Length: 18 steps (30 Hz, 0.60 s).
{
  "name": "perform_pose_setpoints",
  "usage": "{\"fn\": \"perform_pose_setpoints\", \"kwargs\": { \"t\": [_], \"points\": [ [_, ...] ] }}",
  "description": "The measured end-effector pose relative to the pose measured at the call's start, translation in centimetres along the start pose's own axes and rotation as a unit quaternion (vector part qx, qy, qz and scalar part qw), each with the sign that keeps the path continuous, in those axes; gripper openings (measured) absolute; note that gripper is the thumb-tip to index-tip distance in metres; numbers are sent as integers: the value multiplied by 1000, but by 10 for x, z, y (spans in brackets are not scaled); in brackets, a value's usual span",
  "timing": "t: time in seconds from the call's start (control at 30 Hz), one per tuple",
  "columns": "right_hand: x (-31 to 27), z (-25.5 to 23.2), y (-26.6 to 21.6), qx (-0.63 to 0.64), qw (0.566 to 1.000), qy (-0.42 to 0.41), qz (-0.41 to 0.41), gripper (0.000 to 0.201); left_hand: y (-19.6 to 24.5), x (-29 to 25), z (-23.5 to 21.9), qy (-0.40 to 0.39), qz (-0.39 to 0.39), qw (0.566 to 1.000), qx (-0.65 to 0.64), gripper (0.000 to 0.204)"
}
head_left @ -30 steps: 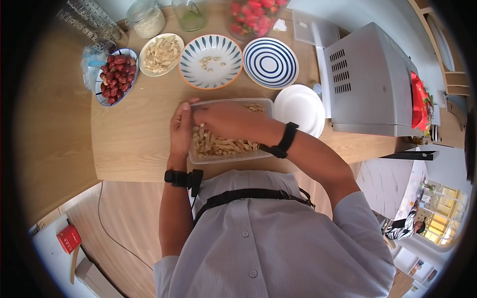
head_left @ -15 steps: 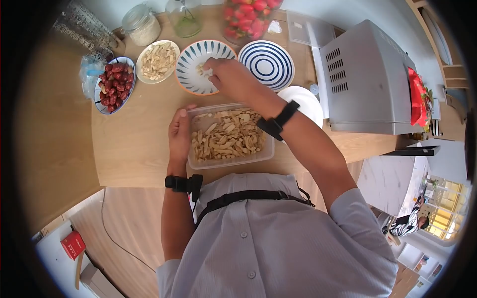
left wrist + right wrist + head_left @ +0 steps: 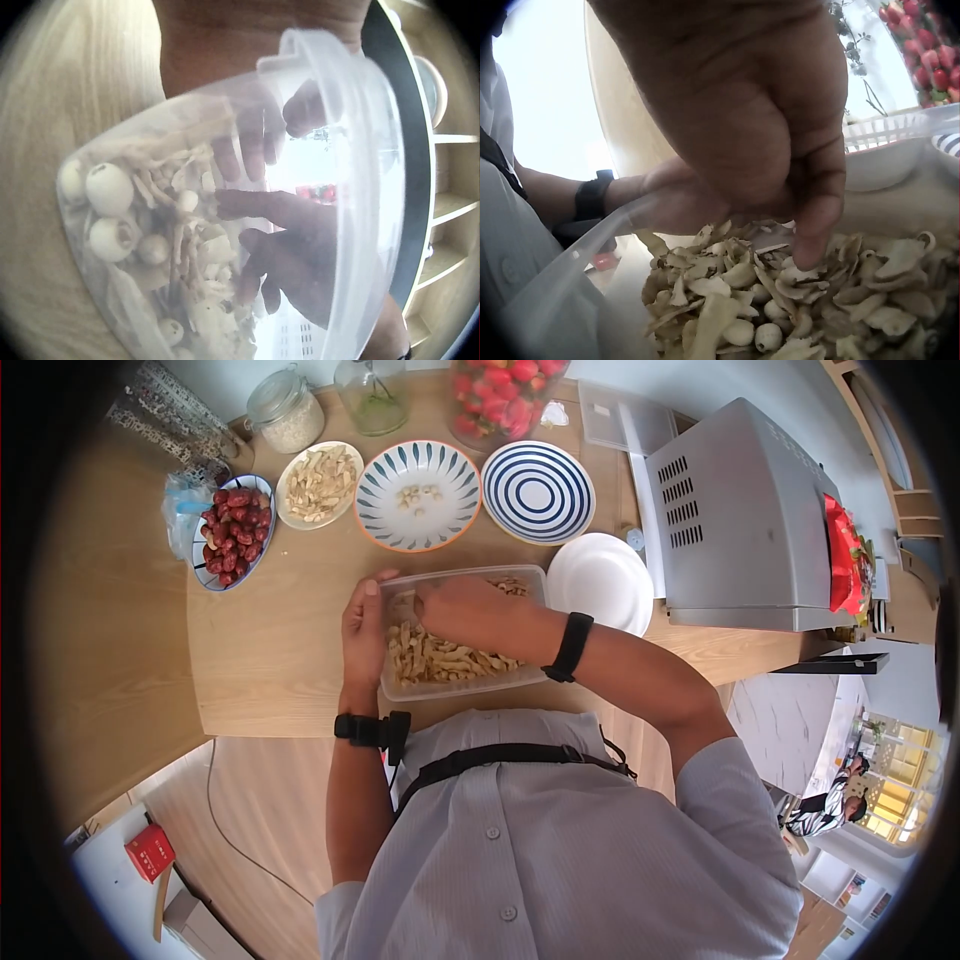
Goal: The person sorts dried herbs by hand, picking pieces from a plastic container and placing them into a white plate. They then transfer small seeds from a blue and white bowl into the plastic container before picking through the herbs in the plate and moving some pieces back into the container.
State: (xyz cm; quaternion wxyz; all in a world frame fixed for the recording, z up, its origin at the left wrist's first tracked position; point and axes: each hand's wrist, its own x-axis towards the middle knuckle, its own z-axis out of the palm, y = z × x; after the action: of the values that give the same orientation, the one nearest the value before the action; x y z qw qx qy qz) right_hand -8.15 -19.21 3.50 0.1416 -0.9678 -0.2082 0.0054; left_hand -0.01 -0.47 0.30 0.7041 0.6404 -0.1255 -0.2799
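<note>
A clear plastic box [image 3: 465, 688] full of dried pale slices [image 3: 889, 300] stands on the table in front of the person. Round lotus seeds [image 3: 109, 189] lie among the slices. At the box's left side, the left hand [image 3: 364, 625] holds the wall near the far corner. The right hand [image 3: 465, 610] reaches down into the box, its fingers spread over the slices in the left wrist view, with no seed visible between them. Beyond the box, a bowl with green-blue strokes [image 3: 381, 510] holds several lotus seeds [image 3: 418, 497].
Left of the bowl are a plate of pale slices [image 3: 320, 482] and a dish of red dates [image 3: 237, 530]. A blue-ringed plate [image 3: 538, 490] and white plates [image 3: 600, 582] lie to the right. Glass jars [image 3: 285, 410] line the back. A grey appliance [image 3: 740, 530] stands far right.
The right hand went from the box out over the patterned bowl, then back into the box. More seeds now show in the bowl. The left hand stayed at the box's side.
</note>
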Motion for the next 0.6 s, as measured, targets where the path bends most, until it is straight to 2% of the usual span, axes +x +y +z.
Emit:
{"fn": "perform_pose_setpoints", "kwargs": {
  "t": [0.1,0.2,0.3,0.5,0.6],
  "points": [
    [-1,4,2,-31,999,-8,-7,12,-4,1,-1,-2,5,1000,2,43],
    [2,5,4,-19,999,33,-32,11,-4,0,-1,-4,10,1000,0,42],
    [6,9,8,-13,999,0,-32,12,-4,1,-1,-7,12,1000,1,42],
    [1,0,3,8,1000,24,-17,11,-1,-1,0,4,5,1000,-9,42],
    [-2,-17,1,18,999,-29,-13,13,6,-3,6,18,9,1000,-3,44]
  ]
}}
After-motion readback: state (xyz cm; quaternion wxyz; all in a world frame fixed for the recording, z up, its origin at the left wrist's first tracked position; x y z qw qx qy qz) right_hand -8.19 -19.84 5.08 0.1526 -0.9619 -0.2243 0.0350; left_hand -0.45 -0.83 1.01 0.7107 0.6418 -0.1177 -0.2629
